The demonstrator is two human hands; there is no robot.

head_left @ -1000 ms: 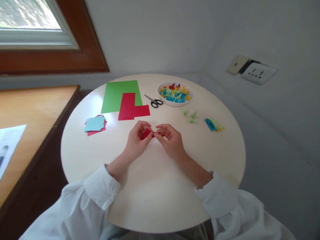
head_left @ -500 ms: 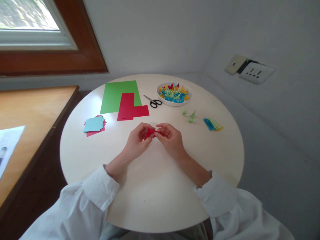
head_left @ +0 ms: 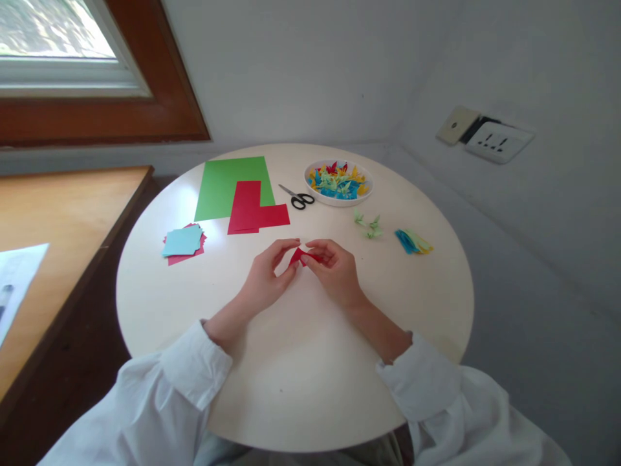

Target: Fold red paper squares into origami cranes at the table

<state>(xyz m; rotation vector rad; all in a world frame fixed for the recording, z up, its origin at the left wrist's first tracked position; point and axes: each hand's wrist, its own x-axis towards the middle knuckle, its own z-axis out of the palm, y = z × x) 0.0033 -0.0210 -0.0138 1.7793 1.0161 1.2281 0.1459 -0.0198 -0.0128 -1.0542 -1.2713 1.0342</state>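
Note:
A small folded piece of red paper (head_left: 297, 256) is held just above the middle of the round table. My right hand (head_left: 337, 272) pinches its right part between thumb and fingers. At its left end, the thumb of my left hand (head_left: 264, 275) presses against the paper, while the index finger arches above it. The other fingertips of the left hand are partly hidden. Beyond my hands lie red paper pieces (head_left: 246, 204), partly over a green sheet (head_left: 218, 188). Scissors with black handles (head_left: 298, 199) rest to the right of these sheets.
A white dish (head_left: 339, 202) of colourful folded paper pieces stands at the back of the white table (head_left: 301, 388). Pale green folded pieces (head_left: 372, 228) and a bundle of coloured strips (head_left: 412, 241) lie on the right. Light blue and red paper squares (head_left: 182, 241) are stacked on the left.
The red paper has shifted slightly right and shows less on its left side. My left fingers have spread a little from the thumb. The right hand has barely moved.

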